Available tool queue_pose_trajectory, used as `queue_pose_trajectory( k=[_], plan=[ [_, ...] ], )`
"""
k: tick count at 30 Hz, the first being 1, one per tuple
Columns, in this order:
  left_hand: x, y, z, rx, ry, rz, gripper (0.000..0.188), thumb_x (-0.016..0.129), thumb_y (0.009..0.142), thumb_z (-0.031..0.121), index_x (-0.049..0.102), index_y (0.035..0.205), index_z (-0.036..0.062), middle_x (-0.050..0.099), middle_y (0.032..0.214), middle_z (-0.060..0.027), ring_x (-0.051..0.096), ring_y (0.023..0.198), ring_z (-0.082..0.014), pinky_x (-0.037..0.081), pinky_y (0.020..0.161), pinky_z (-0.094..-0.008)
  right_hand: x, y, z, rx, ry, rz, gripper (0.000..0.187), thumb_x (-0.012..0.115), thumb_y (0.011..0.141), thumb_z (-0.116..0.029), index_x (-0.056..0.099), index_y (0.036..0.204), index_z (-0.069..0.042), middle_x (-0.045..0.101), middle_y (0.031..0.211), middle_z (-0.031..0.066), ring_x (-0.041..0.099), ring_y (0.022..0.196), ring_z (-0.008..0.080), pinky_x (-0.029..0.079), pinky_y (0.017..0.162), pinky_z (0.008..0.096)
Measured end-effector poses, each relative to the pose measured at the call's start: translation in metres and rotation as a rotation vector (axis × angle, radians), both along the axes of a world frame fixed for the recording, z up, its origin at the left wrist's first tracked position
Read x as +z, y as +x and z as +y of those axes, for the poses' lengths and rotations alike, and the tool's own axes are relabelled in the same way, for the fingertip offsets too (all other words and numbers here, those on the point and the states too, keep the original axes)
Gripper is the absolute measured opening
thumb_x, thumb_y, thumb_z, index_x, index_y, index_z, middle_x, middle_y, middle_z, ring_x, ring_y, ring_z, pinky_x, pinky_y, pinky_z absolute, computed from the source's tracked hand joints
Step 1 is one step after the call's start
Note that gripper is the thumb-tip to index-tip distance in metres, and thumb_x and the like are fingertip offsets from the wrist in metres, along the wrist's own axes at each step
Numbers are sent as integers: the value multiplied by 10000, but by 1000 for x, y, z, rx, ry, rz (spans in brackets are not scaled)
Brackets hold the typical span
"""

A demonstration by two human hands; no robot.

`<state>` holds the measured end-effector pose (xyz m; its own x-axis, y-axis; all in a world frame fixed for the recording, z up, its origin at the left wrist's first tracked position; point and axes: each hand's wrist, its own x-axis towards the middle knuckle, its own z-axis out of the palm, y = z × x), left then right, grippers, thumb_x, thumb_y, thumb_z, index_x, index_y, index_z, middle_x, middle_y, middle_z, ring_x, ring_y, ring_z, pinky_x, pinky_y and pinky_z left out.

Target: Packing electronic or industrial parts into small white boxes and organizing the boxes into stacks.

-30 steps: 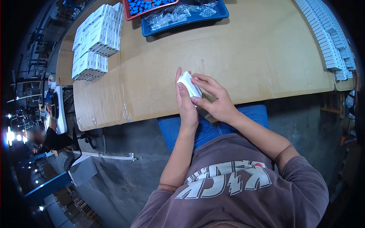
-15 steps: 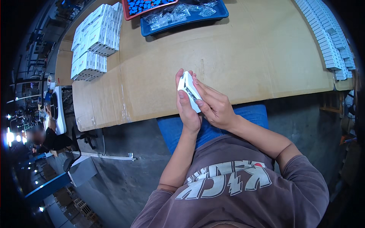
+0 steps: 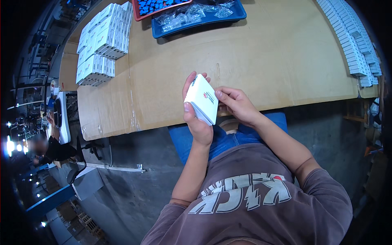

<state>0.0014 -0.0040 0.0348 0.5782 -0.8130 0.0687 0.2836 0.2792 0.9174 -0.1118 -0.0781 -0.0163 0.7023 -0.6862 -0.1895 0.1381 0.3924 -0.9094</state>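
Note:
A small flat white carton [image 3: 206,100] with a red-and-dark print on its broad face is held tilted over the table's near edge. My left hand [image 3: 197,122] is closed around its left side, thumb along the near left edge and fingertips showing beyond the far edge. At the carton's right edge is my right hand [image 3: 239,107], its thumb and curled fingers pinching there. The underside of the carton and part of the right fingers are hidden.
The table is covered with brown cardboard [image 3: 171,94]. White cartons [image 3: 102,36] are stacked at the far left, and rows of small white boxes [image 3: 347,36] line the right. At the back, a blue tray [image 3: 200,26] holds clear plastic pieces; a red tray [image 3: 141,17] holds blue parts.
The carton has turned so its broad printed face shows instead of its narrow side. My right hand has drawn back from around it to its right edge; my left hand keeps hold.

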Motion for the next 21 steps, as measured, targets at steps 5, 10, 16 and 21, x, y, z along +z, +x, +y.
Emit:
queue_pose_trajectory(
  k=[5, 10, 16, 21],
  plan=[
    [-3, -1, 1, -82, -28, -1, 853, 313, 1011, 659, 399, 1560, 11, 537, 1463, -241, 560, 1322, -310, 444, 1130, -455, -22, -4, 4, 186, 533, -348, 460, 591, 1070, -438, 630, 1282, -33, 702, 1112, 62, 683, 1042, 168, 579, 887, 331],
    [-7, 0, 2, -118, -24, -97, 873, 348, 993, 675, 396, 1560, 13, 514, 1491, -246, 559, 1322, -315, 439, 1134, -466, -27, -1, 3, 201, 521, -354, 442, 593, 1066, -441, 637, 1245, -39, 704, 1114, 72, 686, 1053, 163, 591, 880, 349],
    [4, -5, 4, -27, 40, -328, 928, 464, 945, 666, 325, 1600, 24, 414, 1594, -241, 454, 1426, -319, 338, 1199, -457, -14, 3, 1, 79, 491, -156, 405, 595, 1084, -387, 619, 1278, -33, 699, 1145, 90, 697, 1049, 168, 604, 887, 363],
    [-33, 12, 7, -101, 29, -447, 948, 516, 928, 550, 237, 1619, -37, 322, 1631, -271, 411, 1457, -381, 282, 1231, -484, 35, 1, 0, 1, 505, -125, 411, 638, 1070, -293, 578, 1363, -11, 689, 1202, 109, 697, 1084, 169, 596, 904, 359]
  ],
)
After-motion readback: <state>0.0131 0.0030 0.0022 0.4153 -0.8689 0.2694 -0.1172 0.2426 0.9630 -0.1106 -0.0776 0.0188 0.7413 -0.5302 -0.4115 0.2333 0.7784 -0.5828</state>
